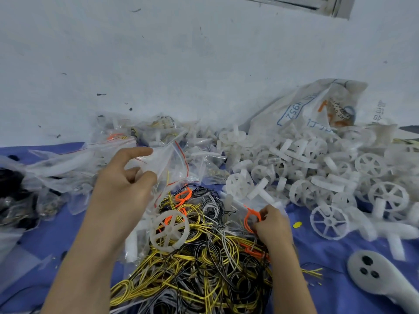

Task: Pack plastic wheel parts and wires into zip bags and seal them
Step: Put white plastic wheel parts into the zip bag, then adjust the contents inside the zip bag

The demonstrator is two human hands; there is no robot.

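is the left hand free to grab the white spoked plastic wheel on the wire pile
Likely not yet: the left hand grips a clear zip bag, though the white spoked plastic wheel lies uncovered beside its wrist.

Blue cloth [317, 252] under wires [204, 268], wheels [328, 177], bags [140, 137].
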